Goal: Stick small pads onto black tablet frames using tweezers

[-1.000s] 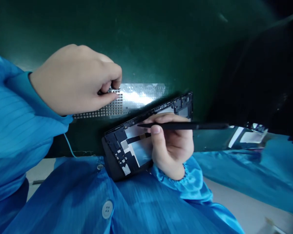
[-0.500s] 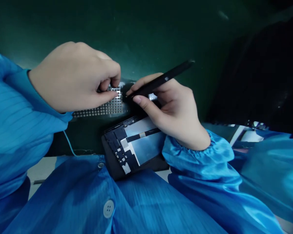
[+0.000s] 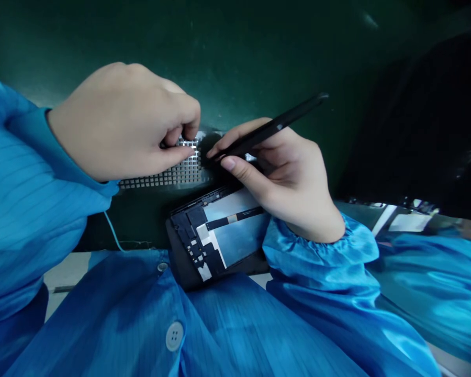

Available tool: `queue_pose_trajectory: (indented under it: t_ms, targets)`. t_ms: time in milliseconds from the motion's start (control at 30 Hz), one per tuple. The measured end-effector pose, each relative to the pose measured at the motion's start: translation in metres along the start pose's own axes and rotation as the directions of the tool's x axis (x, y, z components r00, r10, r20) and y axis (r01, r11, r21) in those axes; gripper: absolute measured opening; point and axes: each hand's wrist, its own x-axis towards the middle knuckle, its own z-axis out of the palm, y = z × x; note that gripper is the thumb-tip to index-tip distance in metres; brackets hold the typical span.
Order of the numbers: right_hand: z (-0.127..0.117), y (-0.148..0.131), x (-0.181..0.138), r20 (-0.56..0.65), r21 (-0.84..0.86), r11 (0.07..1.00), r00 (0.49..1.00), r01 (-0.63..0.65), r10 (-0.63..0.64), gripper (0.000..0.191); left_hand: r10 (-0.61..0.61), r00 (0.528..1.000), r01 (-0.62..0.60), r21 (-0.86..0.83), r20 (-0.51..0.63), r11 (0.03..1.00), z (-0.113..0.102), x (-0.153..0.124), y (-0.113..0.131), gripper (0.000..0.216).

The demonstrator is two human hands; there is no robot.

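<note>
My left hand (image 3: 129,120) is curled, its thumb and forefinger pinched on the edge of a shiny perforated metal sheet (image 3: 168,175) lying on the dark green mat (image 3: 259,52). My right hand (image 3: 286,178) grips a thin black stylus-like tool (image 3: 270,128) like a pen, its tip down on the sheet right next to my left fingertips. Below both hands lies an opened phone frame (image 3: 215,233) with dark parts and a silver plate showing, partly covered by my right wrist.
Blue smock sleeves and the smock front (image 3: 172,335) with buttons fill the bottom. A thin blue cord (image 3: 112,233) runs off the mat's front edge. At the right, a bright reflective object (image 3: 408,220) lies behind the sleeve, beside a dark area.
My right hand lifted off the phone frame, swung the black tool from level to slanted, and brought its tip to the metal sheet by my left fingers. The left hand stayed put.
</note>
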Motion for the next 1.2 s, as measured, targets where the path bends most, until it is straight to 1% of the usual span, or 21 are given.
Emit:
queue_pose_trajectory:
  t_ms: [67, 133, 167, 200, 267, 333, 400, 433, 467, 533, 600, 667, 733, 800, 900, 1133, 1200]
  targets:
    - [0.003, 0.004, 0.0, -0.084, -0.038, 0.998, 0.995, 0.043, -0.046, 0.021, -0.009, 1.0, 0.009, -0.009, 0.002, 1.0, -0.001, 0.001, 0.0, 0.072]
    - [0.005, 0.007, 0.001, -0.193, -0.117, 0.985, 0.97, 0.126, -0.147, 0.013, -0.013, 1.0, 0.013, 0.0, 0.014, 1.0, -0.001, 0.001, 0.001, 0.065]
    - [0.006, 0.008, 0.001, -0.224, -0.169, 0.971, 0.953, 0.169, -0.205, 0.011, -0.018, 1.0, 0.017, 0.016, 0.021, 1.0, -0.002, 0.002, 0.002, 0.059]
    - [0.006, 0.009, 0.001, -0.223, -0.222, 0.952, 0.94, 0.21, -0.259, 0.01, -0.025, 0.999, 0.024, 0.037, 0.032, 0.999, -0.002, 0.002, 0.003, 0.052]
    - [0.006, 0.007, -0.001, -0.158, -0.307, 0.909, 0.927, 0.281, -0.34, 0.015, -0.052, 0.997, 0.048, 0.08, 0.055, 0.996, -0.003, 0.003, 0.005, 0.04]
    - [0.004, 0.004, -0.005, -0.084, -0.35, 0.882, 0.927, 0.316, -0.365, 0.022, -0.077, 0.994, 0.069, 0.108, 0.073, 0.992, -0.004, 0.005, 0.007, 0.033]
    - [0.003, 0.0, -0.01, -0.048, -0.343, 0.886, 0.936, 0.312, -0.349, 0.025, -0.085, 0.993, 0.075, 0.116, 0.082, 0.99, -0.005, 0.006, 0.009, 0.031]
    - [0.002, 0.0, -0.013, -0.057, -0.323, 0.901, 0.944, 0.291, -0.325, 0.025, -0.085, 0.993, 0.075, 0.118, 0.084, 0.99, -0.005, 0.006, 0.009, 0.031]
    - [0.002, 0.0, -0.014, -0.084, -0.295, 0.92, 0.952, 0.258, -0.294, 0.023, -0.085, 0.993, 0.074, 0.12, 0.085, 0.99, -0.005, 0.006, 0.009, 0.032]
    - [0.002, 0.002, -0.015, -0.187, -0.228, 0.957, 0.957, 0.178, -0.222, 0.018, -0.081, 0.993, 0.071, 0.121, 0.084, 0.99, -0.004, 0.006, 0.008, 0.035]
    - [0.001, 0.003, -0.011, -0.294, -0.174, 0.98, 0.944, 0.098, -0.147, 0.016, -0.072, 0.995, 0.063, 0.112, 0.075, 0.992, -0.004, 0.005, 0.006, 0.042]
    - [0.0, 0.003, -0.004, -0.336, -0.127, 0.991, 0.938, 0.041, -0.082, 0.015, -0.061, 0.996, 0.055, 0.094, 0.06, 0.994, -0.003, 0.004, 0.005, 0.051]
    - [-0.002, 0.002, 0.002, -0.307, -0.07, 0.998, 0.952, -0.006, -0.016, 0.015, -0.054, 0.998, 0.051, 0.076, 0.045, 0.996, -0.002, 0.003, 0.003, 0.058]
    - [-0.002, 0.0, 0.006, -0.272, -0.022, 0.999, 0.962, -0.03, 0.023, 0.015, -0.055, 0.998, 0.052, 0.067, 0.042, 0.996, -0.002, 0.002, 0.003, 0.059]
    - [-0.001, 0.001, 0.007, -0.28, 0.011, 0.999, 0.959, -0.036, 0.038, 0.015, -0.069, 0.996, 0.066, 0.056, 0.051, 0.996, -0.002, 0.003, 0.003, 0.056]
    - [0.0, 0.001, 0.008, -0.264, 0.025, 0.996, 0.961, -0.085, 0.088, 0.02, -0.085, 0.994, 0.086, -0.019, 0.066, 0.996, -0.004, 0.004, 0.005, 0.061]
    - [-0.001, 0.003, 0.009, -0.253, 0.027, 0.996, 0.963, -0.085, 0.089, 0.021, -0.078, 0.995, 0.081, -0.035, 0.064, 0.996, -0.004, 0.004, 0.005, 0.067]
